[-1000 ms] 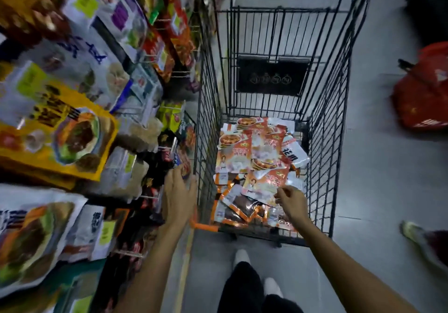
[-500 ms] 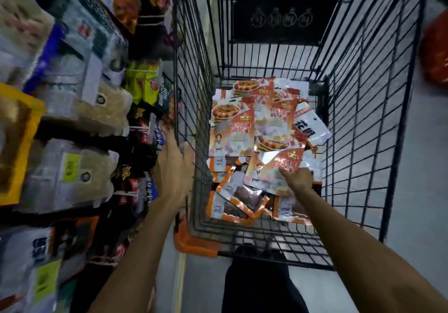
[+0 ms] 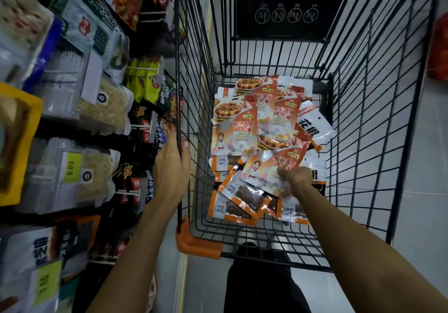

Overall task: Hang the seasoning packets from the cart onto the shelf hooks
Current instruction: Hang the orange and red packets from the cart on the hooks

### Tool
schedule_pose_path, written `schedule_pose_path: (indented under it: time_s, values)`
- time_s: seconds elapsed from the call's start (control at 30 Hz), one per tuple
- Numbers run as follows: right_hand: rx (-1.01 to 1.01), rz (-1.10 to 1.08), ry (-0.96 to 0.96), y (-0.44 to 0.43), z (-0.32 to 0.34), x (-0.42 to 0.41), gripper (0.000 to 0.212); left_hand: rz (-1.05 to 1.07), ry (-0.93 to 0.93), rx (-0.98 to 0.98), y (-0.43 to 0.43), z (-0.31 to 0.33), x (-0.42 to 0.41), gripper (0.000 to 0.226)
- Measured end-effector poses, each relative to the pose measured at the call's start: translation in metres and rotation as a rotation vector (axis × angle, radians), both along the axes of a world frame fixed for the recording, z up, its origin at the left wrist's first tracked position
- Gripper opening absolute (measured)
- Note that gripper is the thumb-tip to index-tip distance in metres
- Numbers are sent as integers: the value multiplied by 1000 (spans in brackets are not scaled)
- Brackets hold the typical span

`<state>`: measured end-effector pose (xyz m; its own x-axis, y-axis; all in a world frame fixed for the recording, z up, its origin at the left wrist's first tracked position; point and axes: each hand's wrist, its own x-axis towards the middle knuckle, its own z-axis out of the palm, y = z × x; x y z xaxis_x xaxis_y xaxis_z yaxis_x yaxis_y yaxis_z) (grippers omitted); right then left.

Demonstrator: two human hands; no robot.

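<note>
Picking up is the step in hand; the right hand [image 3: 297,179] is down inside the cart [image 3: 191,242], fingers pinching the near edge of a red mapo tofu seasoning packet [image 3: 265,168] on top of the pile; the left hand [image 3: 172,167] is wrapped round the cart's left wall wire; next, I judge, the packet must be lifted clear and carried left to a shelf hook [image 3: 145,69].

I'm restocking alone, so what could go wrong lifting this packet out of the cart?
The right hand pinches the red packet by one edge, so it may slip. Loose orange-edged packets lie partly under it and could get dragged. The shelf hooks look full, so hanging may be fiddly.
</note>
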<state>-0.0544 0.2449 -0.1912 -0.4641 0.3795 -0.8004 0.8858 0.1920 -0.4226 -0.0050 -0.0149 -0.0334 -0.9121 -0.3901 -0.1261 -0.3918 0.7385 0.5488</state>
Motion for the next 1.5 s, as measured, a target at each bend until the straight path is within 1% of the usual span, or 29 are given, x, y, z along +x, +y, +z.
schedule_pose_path:
  time_s: [0.1,0.17,0.23,0.37,0.43,0.53,0.57,0.6,0.63,0.7,0.73,0.8,0.87,0.93,1.0,1.07,1.13,1.2,1.3,1.37,1.4,1.47,1.5]
  values:
    - [-134,-96,69,4,11,4,27,-31,-26,1,-2,5,2,33]
    - [-197,-128,112,10,24,7,19,-45,-41,18,-3,9,3,33]
    - [-210,-113,134,16,39,11,12,-60,-63,38,-5,14,5,34]
    - [-211,-62,228,32,82,20,8,-52,-116,55,-7,29,8,42]
    - [-313,-49,292,38,110,21,6,-39,-104,27,-8,40,9,41]
    - [-572,-20,343,32,158,16,17,-30,32,7,-4,59,5,38]
    - [-673,1,357,25,174,12,22,-8,75,63,-2,67,1,41]
    - [-769,29,365,16,188,7,29,21,87,175,1,75,-5,46]
    - [-848,56,364,6,202,3,33,39,69,337,4,84,-12,53]
    - [-965,103,365,-16,226,-6,33,37,-28,673,8,101,-24,68]
    - [-1012,125,371,-27,235,-10,32,38,-79,796,9,108,-28,71]
    - [-1068,181,389,-46,249,-16,27,48,-104,967,5,114,-31,69]
    - [-1037,247,423,-64,255,-19,20,91,-99,1040,-1,116,-31,63]
    - [-937,286,441,-77,254,-22,18,148,-109,1076,-7,115,-30,55]
    - [-898,322,448,-86,248,-26,24,199,-108,1089,-14,115,-30,49]
    - [-908,312,456,-89,235,-34,31,241,-112,1044,-23,115,-32,48]
    - [-809,254,494,-82,207,-44,27,266,-108,1000,-35,111,-35,41]
    - [-604,205,499,-70,165,-55,23,293,-120,984,-48,105,-39,38]
    - [-371,245,455,-60,103,-72,32,316,-155,927,-66,91,-44,37]
    - [-284,312,420,-64,71,-82,38,345,-158,926,-70,82,-46,36]
    - [-258,336,393,-67,57,-86,35,361,-154,939,-70,77,-47,34]
    - [-215,393,331,-78,34,-94,22,375,-152,972,-69,69,-48,31]
    - [-183,422,319,-83,24,-97,24,381,-150,984,-69,66,-49,32]
